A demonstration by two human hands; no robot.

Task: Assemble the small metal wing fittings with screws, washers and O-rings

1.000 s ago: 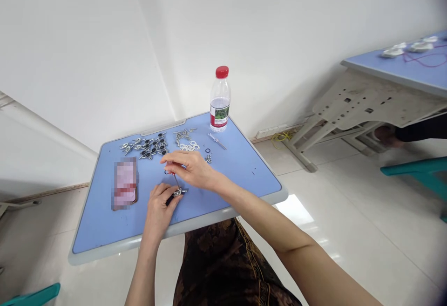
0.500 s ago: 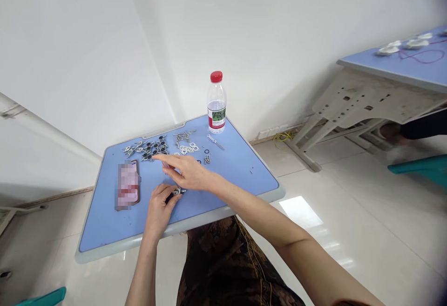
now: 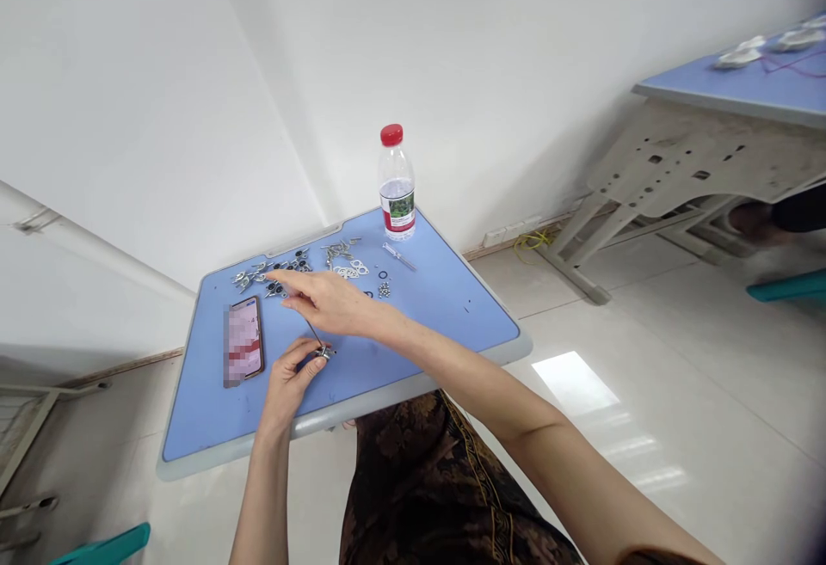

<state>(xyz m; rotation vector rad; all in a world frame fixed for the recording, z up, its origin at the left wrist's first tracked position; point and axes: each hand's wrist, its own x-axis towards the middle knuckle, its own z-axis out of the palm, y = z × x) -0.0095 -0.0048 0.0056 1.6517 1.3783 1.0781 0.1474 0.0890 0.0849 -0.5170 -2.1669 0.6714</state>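
Observation:
My left hand is shut on a small metal fitting near the table's front edge, with a thin dark shaft rising from it. My right hand holds nothing and stretches over the blue table, its index finger just above a pile of black-and-silver metal parts. Beyond that pile lie silver washers, tiny steel balls and black O-rings. A small screwdriver rests further right. To the left lies a phone with a blurred screen.
A plastic bottle with a red cap stands at the table's far corner. On the right is a second blue table with white items and a purple cord. A person's leg shows beneath it. Yellow wire lies on the floor.
My right hand has left the thin shaft and moved left over the metal parts. My left hand keeps the fitting. The view has shifted slightly.

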